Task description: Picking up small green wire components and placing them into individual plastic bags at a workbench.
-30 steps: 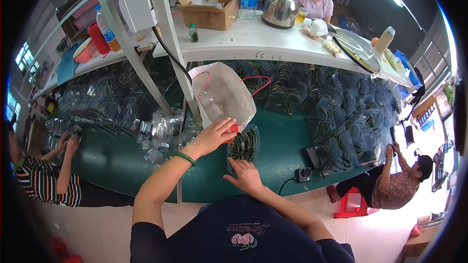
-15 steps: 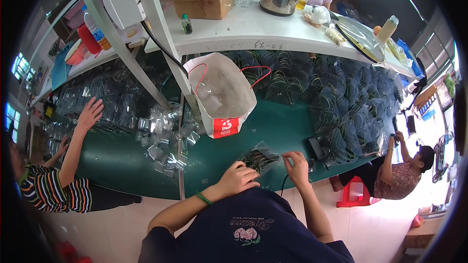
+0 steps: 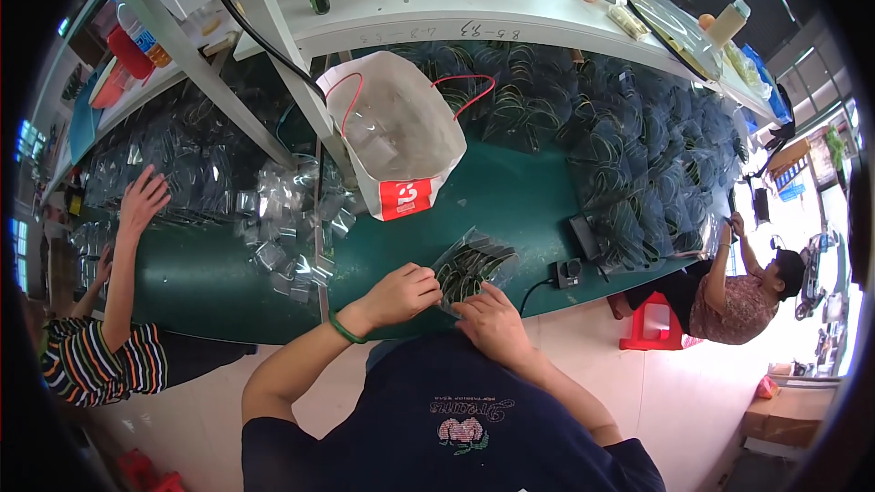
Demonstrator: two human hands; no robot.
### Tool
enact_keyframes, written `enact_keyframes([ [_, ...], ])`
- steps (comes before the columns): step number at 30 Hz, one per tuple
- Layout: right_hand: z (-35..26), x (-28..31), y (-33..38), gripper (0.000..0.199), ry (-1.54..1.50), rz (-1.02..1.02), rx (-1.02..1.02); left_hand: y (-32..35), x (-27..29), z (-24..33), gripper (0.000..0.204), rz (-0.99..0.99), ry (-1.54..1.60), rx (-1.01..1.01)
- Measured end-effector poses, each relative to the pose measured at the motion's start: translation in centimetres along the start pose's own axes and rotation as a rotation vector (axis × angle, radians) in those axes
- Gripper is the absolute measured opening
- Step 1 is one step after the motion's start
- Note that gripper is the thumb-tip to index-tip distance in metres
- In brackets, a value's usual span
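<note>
1. The clear plastic packet of dark green looped pieces (image 3: pixel 472 266) lies at the near edge of the green table (image 3: pixel 510 205), right in front of the person in the dark blue shirt.
2. The left hand (image 3: pixel 401 293) sits at the packet's near left corner, its fingers curled in and pinching that edge.
3. The right hand (image 3: pixel 490 321) is just near of the packet, and its fingertips press on the near right edge; the fingers are bent, not spread wide.
4. So the packet sits between the two hands and a little beyond them, held at its near side by both.
5. A green band (image 3: pixel 344 328) circles the left wrist.
6. Farther back stands a white plastic bag with red handles (image 3: pixel 401 141), mouth open, with a red patch on its near face.
7. To its left lies a loose heap of small clear plastic packets (image 3: pixel 287 219).
8. On the right, a small black box with a cable (image 3: pixel 570 271) rests near the table edge, and dark green packets are piled (image 3: pixel 638 155) beyond it.
9. Far left, another person in a striped sleeve lays an open hand (image 3: pixel 141 203) on the table.
10. At the right, a seated person in a patterned top (image 3: pixel 729 296) works at the table end.
</note>
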State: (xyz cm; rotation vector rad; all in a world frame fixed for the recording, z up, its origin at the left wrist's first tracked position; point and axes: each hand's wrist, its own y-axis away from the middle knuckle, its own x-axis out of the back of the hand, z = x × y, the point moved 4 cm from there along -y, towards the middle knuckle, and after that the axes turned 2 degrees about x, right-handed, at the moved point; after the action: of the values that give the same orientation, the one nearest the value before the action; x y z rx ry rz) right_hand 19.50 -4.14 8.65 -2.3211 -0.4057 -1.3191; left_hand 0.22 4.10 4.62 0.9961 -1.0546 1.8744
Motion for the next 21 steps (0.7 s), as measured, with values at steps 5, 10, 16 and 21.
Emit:
enact_keyframes([
  [5, 0.8, -1.3, 0.4, 0.012, 0.242, -0.152, -0.288, -1.7, -0.4, 0.3, 0.019, 0.121, 0.057, -0.008],
  [10, 0.6, -1.7, 0.0, 0.018, 0.358, -0.069, -0.292, -0.9, -1.9, -0.5, 0.026, 0.102, 0.034, -0.081],
  [16, 0.7, -2.6, 2.3, 0.025, 0.387, -0.053, -0.099, -0.5, -1.6, -0.9, 0.025, 0.079, 0.060, -0.186],
  [21, 0.9, -2.7, 3.8, 0.028, 0.405, 0.007, 0.008, -0.5, -3.1, -0.9, 0.030, 0.114, -0.036, -0.289],
])
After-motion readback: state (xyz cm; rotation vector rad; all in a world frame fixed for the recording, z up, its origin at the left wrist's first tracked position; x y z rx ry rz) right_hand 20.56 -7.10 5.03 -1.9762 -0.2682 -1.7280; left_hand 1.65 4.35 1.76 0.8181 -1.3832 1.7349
